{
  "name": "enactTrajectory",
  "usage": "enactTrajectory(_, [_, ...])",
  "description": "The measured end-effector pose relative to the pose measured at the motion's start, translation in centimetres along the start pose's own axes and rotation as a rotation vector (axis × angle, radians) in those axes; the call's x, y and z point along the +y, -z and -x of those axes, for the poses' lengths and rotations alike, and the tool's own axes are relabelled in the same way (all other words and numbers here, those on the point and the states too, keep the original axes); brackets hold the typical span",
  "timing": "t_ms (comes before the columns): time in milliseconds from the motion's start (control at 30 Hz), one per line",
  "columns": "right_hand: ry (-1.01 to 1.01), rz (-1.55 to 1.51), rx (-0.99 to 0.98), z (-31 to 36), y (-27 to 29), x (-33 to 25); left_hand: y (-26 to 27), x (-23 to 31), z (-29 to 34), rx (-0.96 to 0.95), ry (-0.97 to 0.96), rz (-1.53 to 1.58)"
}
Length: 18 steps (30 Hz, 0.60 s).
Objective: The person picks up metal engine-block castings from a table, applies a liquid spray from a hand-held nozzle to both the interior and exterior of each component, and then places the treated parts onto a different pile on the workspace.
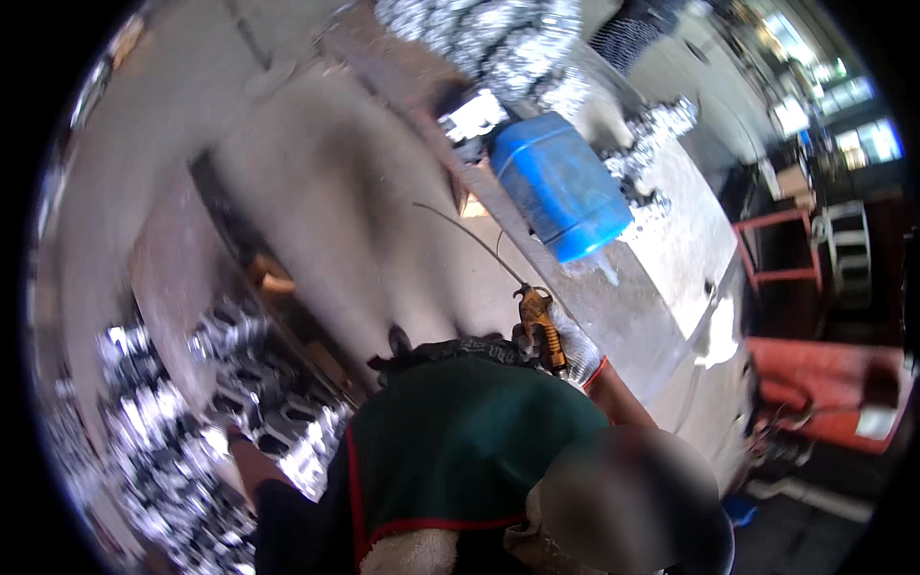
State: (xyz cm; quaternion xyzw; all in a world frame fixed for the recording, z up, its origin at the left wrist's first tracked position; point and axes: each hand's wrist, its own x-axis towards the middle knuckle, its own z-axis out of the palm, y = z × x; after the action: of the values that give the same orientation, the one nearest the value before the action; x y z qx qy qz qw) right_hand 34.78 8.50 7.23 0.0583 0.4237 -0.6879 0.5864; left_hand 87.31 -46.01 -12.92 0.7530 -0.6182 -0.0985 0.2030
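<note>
The gloved right hand point(577, 349) is wrapped around an orange air gun point(540, 324). The left hand point(221, 436) reaches among shiny metal parts point(158, 446), its grip too blurred to make out. Beyond the right hand, a blue jug point(559, 187) rests on the bench point(628, 311).

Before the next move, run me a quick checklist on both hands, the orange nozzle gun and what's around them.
1. Gun secured: ok. The gloved right hand is wrapped around the handle of the orange nozzle gun.
2. Nozzle direction: ok. The long thin tube points away from the green apron.
3. Trigger released: cannot tell. The fingers are too unclear.
4. Left-hand grip: cannot tell. The left hand is at the pile of shiny metal parts, but blur hides whether it holds one.
5. Blue container apart from the gun: ok. It sits on the workbench, not touching it.
</note>
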Motion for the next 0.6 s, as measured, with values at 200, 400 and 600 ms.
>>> enactTrajectory(200, [0.237, -0.513, -0.095, 4.6, 9.8, 2.7, -11.8, 12.1, 12.4, -0.185, -0.209, 0.013])
enactTrajectory(400, [0.473, -0.516, 0.252, 10.5, 15.3, 3.4, -15.9, 38.2, 28.7, -0.67, -0.638, -0.354])
enactTrajectory(600, [0.595, -0.293, 0.878, 10.9, 19.6, -1.4, -18.0, 59.3, 42.9, -1.004, -1.004, 0.213])
